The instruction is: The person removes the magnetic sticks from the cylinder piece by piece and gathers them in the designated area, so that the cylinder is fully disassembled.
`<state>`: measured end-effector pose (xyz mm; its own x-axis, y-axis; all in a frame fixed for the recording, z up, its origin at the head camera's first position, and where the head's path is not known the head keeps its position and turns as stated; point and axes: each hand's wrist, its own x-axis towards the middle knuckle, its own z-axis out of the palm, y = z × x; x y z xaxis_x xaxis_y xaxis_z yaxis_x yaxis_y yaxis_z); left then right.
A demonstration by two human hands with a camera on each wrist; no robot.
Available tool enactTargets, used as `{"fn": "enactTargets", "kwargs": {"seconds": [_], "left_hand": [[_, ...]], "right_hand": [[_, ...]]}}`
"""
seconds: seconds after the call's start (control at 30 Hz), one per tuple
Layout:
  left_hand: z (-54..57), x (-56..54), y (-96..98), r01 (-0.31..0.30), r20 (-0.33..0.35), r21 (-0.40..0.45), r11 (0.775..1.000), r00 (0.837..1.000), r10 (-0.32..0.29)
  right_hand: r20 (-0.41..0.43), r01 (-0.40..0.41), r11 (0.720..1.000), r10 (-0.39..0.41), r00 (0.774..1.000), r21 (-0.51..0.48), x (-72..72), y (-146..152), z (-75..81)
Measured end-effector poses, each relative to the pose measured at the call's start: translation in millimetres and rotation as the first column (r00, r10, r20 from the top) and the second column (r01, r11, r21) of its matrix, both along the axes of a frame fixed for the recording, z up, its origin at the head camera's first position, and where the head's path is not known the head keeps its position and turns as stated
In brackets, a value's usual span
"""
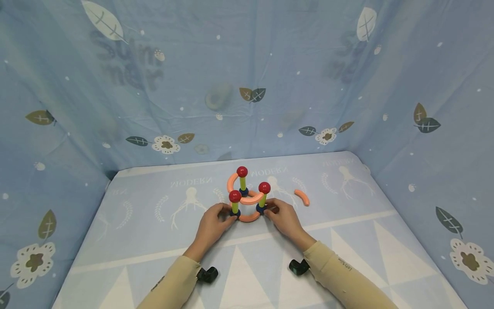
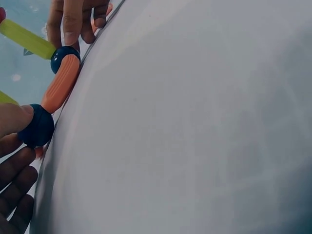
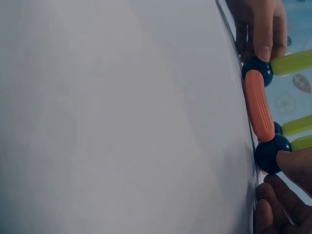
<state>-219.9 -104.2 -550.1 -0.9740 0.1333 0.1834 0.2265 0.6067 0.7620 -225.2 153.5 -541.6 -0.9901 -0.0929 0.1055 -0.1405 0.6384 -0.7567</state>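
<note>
Two-handed pinch on the toy frame (image 1: 252, 200)

Your left hand (image 1: 214, 219) has got its 8 o'clock blue ball (image 2: 36, 130) pinched, and your right hand (image 1: 284, 216) pinches the 4 o'clock blue ball (image 3: 270, 155). Toy frame's standing upright on the table (image 1: 135, 240) at your 12, between both hands. Loose orange curve (image 1: 302, 197) lies apart at the frame's 3 o'clock.

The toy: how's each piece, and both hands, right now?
Left hand, pinching the front left blue ball
Right hand, pinching the right blue ball
Green rods, upright
Red balls, on top of the rods
Front upper orange curve, bridging two rods
Front lower orange curve, joining those blue balls
Loose orange curve, lying apart on the table
</note>
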Motion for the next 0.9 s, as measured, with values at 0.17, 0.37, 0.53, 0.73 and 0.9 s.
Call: {"fn": "enactTargets", "kwargs": {"seconds": [0.17,0.37,0.53,0.73,0.9], "left_hand": [[-0.2,1.0,-4.9,-0.016,-0.003,0.012,1.000,1.000,0.016],[6.4,-1.7,-13.5,-0.051,-0.072,0.063,0.997,0.996,0.056],[20.4,-5.3,-18.0,-0.078,-0.136,0.116,0.990,0.986,0.094],[43.0,-4.6,-16.4,-0.072,-0.244,0.152,0.986,0.964,0.108],[60.9,-2.4,-10.3,-0.027,-0.337,0.137,0.990,0.939,0.072]], "right_hand": [[-0.015,-0.001,1.000,0.001,1.000,0.005,1.6,2.5,1.2],[-0.058,-0.007,1.000,0.006,0.998,-0.010,3.0,6.3,5.4],[-0.100,-0.022,0.999,0.019,0.995,-0.033,3.3,8.5,14.0],[-0.155,-0.068,0.996,0.058,0.986,-0.061,4.1,12.9,33.6],[-0.203,-0.139,0.981,0.110,0.973,-0.134,2.8,17.1,51.8]]}}
